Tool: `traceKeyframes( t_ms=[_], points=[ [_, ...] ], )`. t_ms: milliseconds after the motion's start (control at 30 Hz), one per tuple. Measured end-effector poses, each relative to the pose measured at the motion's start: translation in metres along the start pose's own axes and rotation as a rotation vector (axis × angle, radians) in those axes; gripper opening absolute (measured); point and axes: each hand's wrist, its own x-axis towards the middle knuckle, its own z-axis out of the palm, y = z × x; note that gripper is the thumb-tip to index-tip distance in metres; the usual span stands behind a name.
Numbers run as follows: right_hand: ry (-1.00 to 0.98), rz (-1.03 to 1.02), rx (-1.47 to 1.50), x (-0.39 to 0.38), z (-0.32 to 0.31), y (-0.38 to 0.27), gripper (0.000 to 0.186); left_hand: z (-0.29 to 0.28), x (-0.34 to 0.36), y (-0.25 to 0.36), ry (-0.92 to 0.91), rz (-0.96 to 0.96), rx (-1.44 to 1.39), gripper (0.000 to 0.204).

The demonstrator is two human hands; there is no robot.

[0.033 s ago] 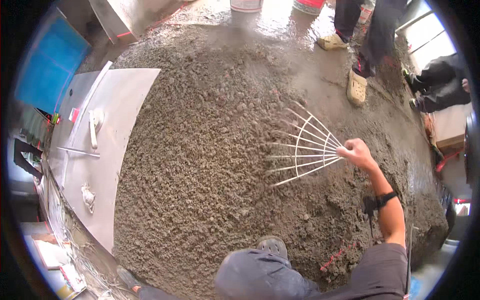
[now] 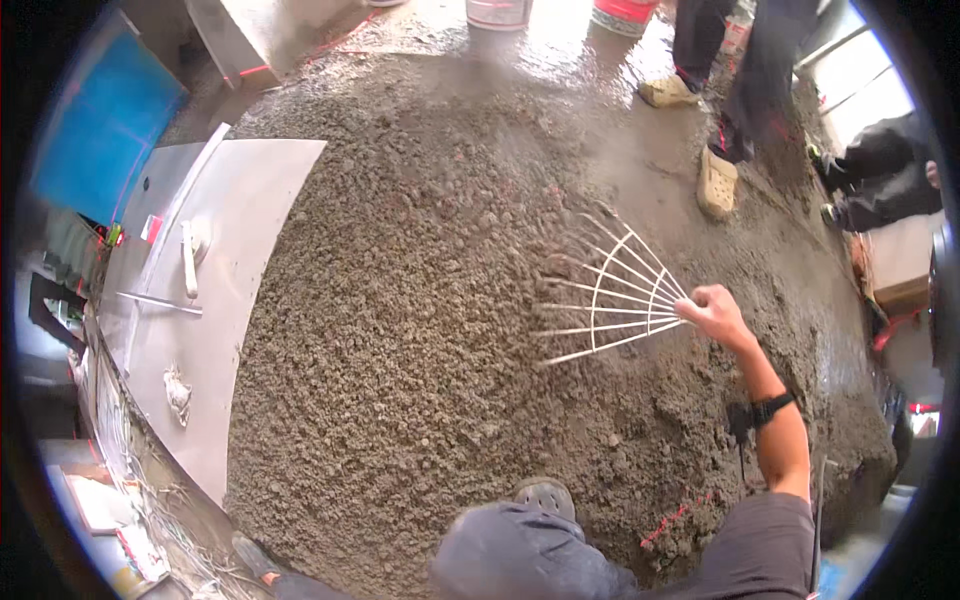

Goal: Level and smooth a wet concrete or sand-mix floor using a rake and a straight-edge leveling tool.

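My right hand [image 2: 715, 316] is closed round the narrow end of a white fan-shaped rake head [image 2: 597, 290], which has no long handle that I can see. Its tines spread to the left, and their tips touch the coarse, wet grey mortar [image 2: 400, 330]. Some tips blur into the lumpy surface. Right of the tines the mortar looks flatter and smoother. A dark band with a small black device circles my right wrist. My left hand is not in view.
On the left a pale board [image 2: 215, 400] carries a white-handled tool [image 2: 189, 260], a straight bar and a crumpled scrap [image 2: 177, 396]. A co-worker's clog [image 2: 717, 184] stands at the upper right; another person is farther right. Buckets [image 2: 498, 14] stand at the back. My own shoe [image 2: 545, 497] rests on the mortar.
My right hand has come slightly nearer to me, and the rake head has tilted a little, its nearest tine tip shifting slightly away. The view has moved very slightly.
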Motion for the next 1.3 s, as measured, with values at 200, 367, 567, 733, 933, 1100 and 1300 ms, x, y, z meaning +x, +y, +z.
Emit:
traceKeyframes(
  t_ms=[200, 367, 567, 733, 933, 1100, 1300],
  points=[
    [0.152, -0.005, 0.251, 0.061, 0.054, -0.017, 0.047, 0.008, 0.006, 0.008, 0.057, -0.002, -0.079, 0.021],
    [0.077, 0.019, 0.234, 0.150, 0.085, -0.115, 0.055, 0.003, -0.003, -0.003, 0.093, -0.007, -0.082, 0.017],
    [-0.008, -0.022, 0.330, 0.225, 0.127, -0.245, 0.053, -0.002, -0.013, -0.006, -0.003, -0.164, -0.035, 0.012],
    [0.040, -0.035, 0.340, 0.286, 0.155, -0.312, 0.049, 0.005, -0.014, -0.002, -0.065, -0.286, 0.055, 0.014],
    [0.099, 0.120, 0.303, 0.315, 0.152, -0.389, 0.052, 0.016, -0.020, -0.013, -0.071, -0.167, 0.012, 0.015],
    [0.036, -0.046, 0.497, 0.317, 0.166, -0.355, 0.046, 0.029, -0.002, -0.001, -0.101, -0.179, -0.060, 0.013],
    [-0.296, -0.125, 1.071, 0.224, 0.162, -0.368, 0.016, 0.039, 0.026, 0.018, -0.166, -0.190, -0.066, 0.010]
  ],
)
